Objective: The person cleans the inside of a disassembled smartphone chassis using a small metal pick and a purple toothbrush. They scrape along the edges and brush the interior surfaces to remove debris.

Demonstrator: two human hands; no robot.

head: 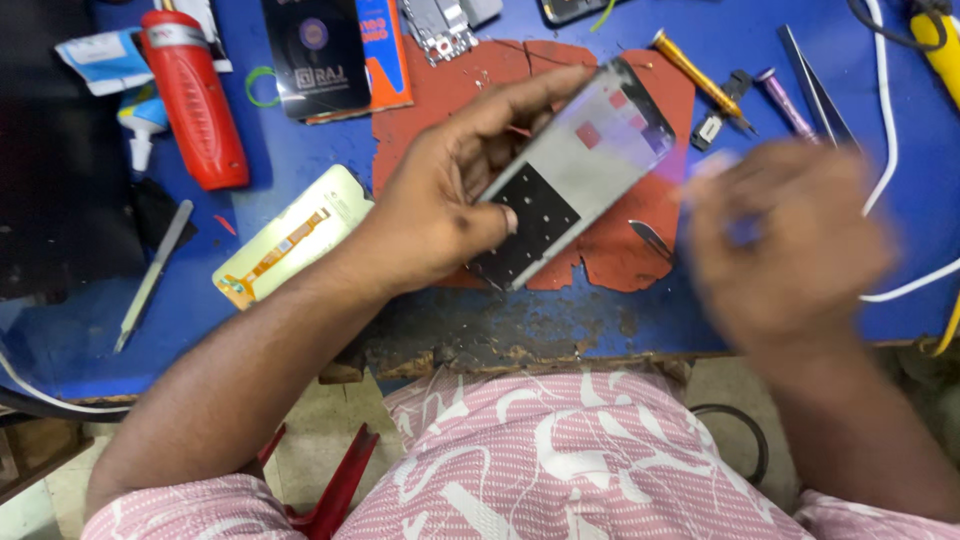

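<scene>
The left hand is gripping an opened phone frame over the red mat, mid-tabletop; the right hand is blurred, finger state indeterminate; disassembly appears partway.

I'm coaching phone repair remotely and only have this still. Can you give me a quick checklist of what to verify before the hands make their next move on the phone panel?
1. Panel held firmly: ok. The left hand grips the phone panel, thumb across its dark lower part.
2. Panel above the mat: ok. It is held tilted over the red mat.
3. Right hand steady: not ok. It is blurred with motion.
4. What the right hand holds: cannot tell, blur hides it.
5. Tools at hand: ok. The orange screwdriver and tweezers lie on the blue bench beyond the mat.
</scene>
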